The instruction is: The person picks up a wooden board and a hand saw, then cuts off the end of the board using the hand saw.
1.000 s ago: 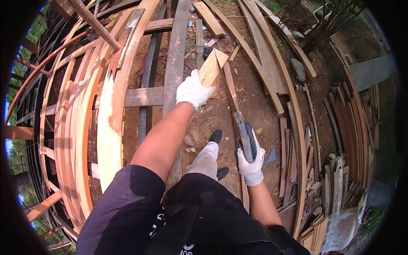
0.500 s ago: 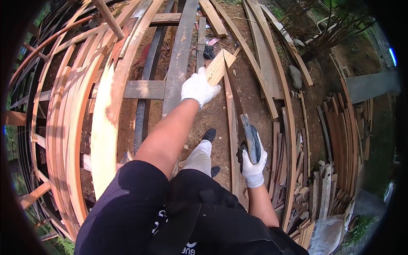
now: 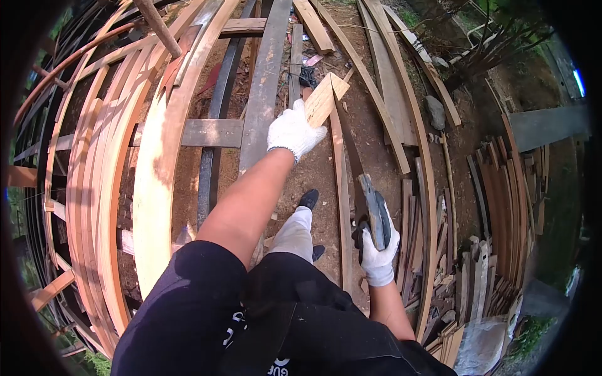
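Note:
A white knitted glove covers my left hand (image 3: 295, 130), which is closed on a short pale wooden block (image 3: 321, 103). Beneath it runs a dark grey plank (image 3: 268, 81). My right hand (image 3: 379, 247), also gloved, wraps round the worn grey handle of a handsaw (image 3: 353, 147). The saw's narrow dark blade reaches up and away from me, and its tip end meets the block near the far edge, apparently in a cut. My right fingers are partly hidden behind the handle.
Long sawn boards (image 3: 153, 188) lie across supports on the left. More planks (image 3: 401, 81) rest on the dirt to the right, beside a grey stone (image 3: 435, 113). Stacked strips (image 3: 508, 207) and scrap wood fill the far right. My shoe (image 3: 308, 199) stands on the ground below.
My right hand and the saw handle have shifted slightly toward me and to the right, drawing the blade back a little. My left hand and the block have barely moved.

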`<action>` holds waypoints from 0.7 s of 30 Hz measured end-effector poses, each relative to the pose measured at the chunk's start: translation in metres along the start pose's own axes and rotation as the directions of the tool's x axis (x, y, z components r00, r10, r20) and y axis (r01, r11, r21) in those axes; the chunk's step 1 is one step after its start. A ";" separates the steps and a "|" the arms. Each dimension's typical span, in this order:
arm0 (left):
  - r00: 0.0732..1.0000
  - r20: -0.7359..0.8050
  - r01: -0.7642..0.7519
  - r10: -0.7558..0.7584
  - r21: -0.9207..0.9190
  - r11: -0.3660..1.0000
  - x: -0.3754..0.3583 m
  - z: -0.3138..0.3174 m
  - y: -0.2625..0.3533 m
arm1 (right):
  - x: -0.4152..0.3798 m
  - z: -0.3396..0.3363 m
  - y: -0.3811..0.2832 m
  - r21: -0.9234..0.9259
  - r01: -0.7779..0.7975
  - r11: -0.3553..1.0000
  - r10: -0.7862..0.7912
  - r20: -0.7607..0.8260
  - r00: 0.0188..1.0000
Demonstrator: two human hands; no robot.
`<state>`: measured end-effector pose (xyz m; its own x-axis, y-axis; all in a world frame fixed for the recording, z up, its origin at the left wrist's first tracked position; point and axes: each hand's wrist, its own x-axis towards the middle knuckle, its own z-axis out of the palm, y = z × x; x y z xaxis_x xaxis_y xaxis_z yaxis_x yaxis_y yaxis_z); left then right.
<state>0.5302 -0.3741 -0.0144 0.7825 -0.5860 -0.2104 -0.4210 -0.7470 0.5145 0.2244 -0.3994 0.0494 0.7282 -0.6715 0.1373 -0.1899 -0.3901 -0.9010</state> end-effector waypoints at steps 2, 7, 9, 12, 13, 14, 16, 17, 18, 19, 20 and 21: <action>0.999 -0.027 0.019 -0.018 0.026 0.999 0.003 0.004 -0.001 | 0.008 -0.001 0.015 -0.056 0.031 0.998 -0.033 -0.042 0.999; 0.999 -0.036 -0.008 0.007 -0.014 1.000 -0.002 0.001 -0.001 | 0.208 0.078 0.039 -0.059 -0.073 0.996 0.069 -0.059 0.996; 0.998 -0.057 -0.030 0.028 -0.033 0.999 0.009 -0.006 0.000 | 0.206 0.076 0.025 -0.101 -0.057 0.993 0.050 -0.065 0.997; 0.998 -0.050 -0.033 0.031 -0.057 0.998 0.012 -0.004 -0.002 | 0.106 0.042 0.017 -0.091 -0.002 0.996 -0.005 -0.070 0.998; 0.999 -0.042 -0.021 0.020 -0.035 0.999 0.011 -0.005 0.000 | 0.067 0.021 -0.003 -0.064 -0.146 0.987 0.147 0.010 0.989; 1.000 -0.014 0.001 -0.001 -0.017 1.000 0.000 -0.001 -0.002 | 0.032 0.001 0.001 -0.035 -0.054 0.998 0.055 0.020 0.998; 1.000 -0.008 -0.003 0.003 0.011 1.000 0.000 -0.003 -0.002 | 0.041 0.002 0.001 0.070 -0.183 0.981 0.181 0.028 0.983; 1.000 -0.019 -0.006 0.006 -0.003 1.000 0.003 -0.005 -0.003 | 0.046 0.003 0.000 0.122 -0.245 0.962 0.243 0.032 0.969; 1.000 -0.018 -0.011 0.011 -0.017 1.000 -0.001 -0.004 -0.003 | 0.093 0.026 0.010 0.068 -0.166 0.984 0.167 -0.007 0.986; 1.000 -0.016 -0.021 0.020 -0.010 1.000 -0.004 -0.002 -0.004 | 0.141 0.049 0.020 0.008 -0.088 0.996 0.088 -0.045 0.995; 1.000 -0.027 0.000 0.000 -0.022 1.000 -0.002 0.000 -0.004 | 0.189 0.073 0.027 -0.057 -0.015 0.998 0.010 -0.083 0.997; 0.999 -0.041 0.022 -0.024 -0.044 0.999 0.000 0.000 0.000 | 0.230 0.086 0.036 -0.163 -0.020 0.986 0.008 -0.076 0.997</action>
<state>0.5305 -0.3742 -0.0148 0.8105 -0.5546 -0.1883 -0.3831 -0.7452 0.5458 0.4411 -0.5136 0.0135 0.6747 -0.7203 0.1611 -0.3094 -0.4741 -0.8243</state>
